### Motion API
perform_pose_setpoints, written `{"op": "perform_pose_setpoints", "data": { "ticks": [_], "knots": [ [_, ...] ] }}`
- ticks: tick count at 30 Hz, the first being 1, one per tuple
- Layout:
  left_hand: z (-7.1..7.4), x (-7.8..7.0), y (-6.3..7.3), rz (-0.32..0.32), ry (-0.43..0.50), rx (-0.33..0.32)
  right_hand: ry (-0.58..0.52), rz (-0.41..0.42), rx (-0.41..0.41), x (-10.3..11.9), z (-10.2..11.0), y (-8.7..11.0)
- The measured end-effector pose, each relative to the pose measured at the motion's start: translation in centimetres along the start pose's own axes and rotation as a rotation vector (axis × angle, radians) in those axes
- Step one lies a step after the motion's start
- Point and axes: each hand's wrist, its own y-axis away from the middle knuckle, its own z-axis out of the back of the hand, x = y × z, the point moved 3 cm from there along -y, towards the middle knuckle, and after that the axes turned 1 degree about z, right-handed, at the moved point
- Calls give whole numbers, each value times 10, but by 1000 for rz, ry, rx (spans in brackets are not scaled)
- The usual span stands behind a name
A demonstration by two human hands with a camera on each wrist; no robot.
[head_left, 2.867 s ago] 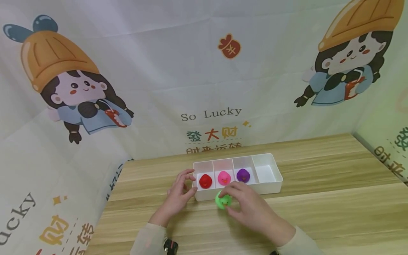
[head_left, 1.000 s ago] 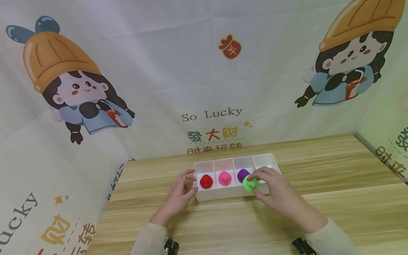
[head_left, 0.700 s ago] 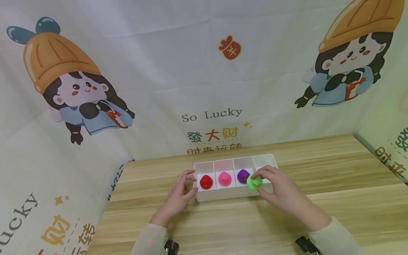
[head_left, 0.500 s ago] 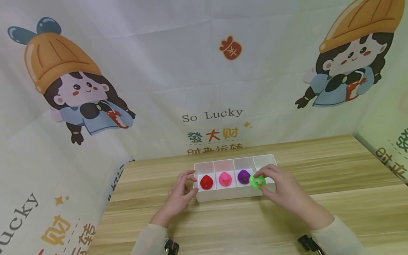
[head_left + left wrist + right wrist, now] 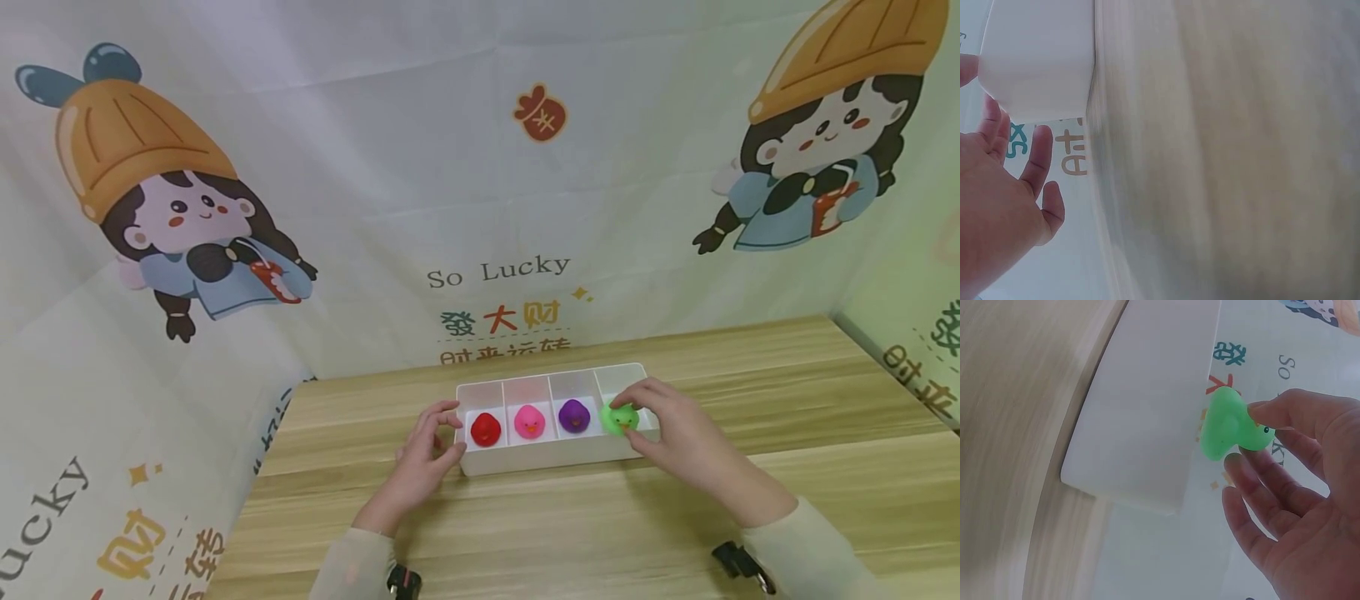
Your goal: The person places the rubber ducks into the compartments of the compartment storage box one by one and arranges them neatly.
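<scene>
My right hand (image 5: pixel 686 433) pinches a green rubber duck (image 5: pixel 621 418) between thumb and fingers, over the rightmost compartment of a white divided box (image 5: pixel 540 458). From the right wrist, the duck (image 5: pixel 1225 425) shows at the rim of the box (image 5: pixel 1141 406), its body above the wall. My left hand (image 5: pixel 422 458) holds the left end of the box, thumb at the front corner and other fingers at the end wall; two of them stand free in the left wrist view. A red duck (image 5: pixel 486 429), a pink duck (image 5: pixel 529 422) and a purple duck (image 5: pixel 574 416) sit in separate compartments.
The box stands on a wood-grain table (image 5: pixel 525 533). A printed cloth (image 5: pixel 390 167) with cartoon figures and lettering hangs behind the table and along its sides. Dark straps with small devices (image 5: pixel 403 581) are at both wrists.
My right hand has carried the green duck from in front of the box, rightward and back past the purple duck, to over the rightmost compartment. My left hand stays at the box's left end.
</scene>
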Motion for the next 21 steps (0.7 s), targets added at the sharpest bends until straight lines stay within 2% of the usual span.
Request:
{"op": "perform_pose_setpoints", "data": {
  "ticks": [21],
  "knots": [
    [0, 0, 0, -3, 3, 1, 51, -56, 29, -18, 5, -7]
  ]
}}
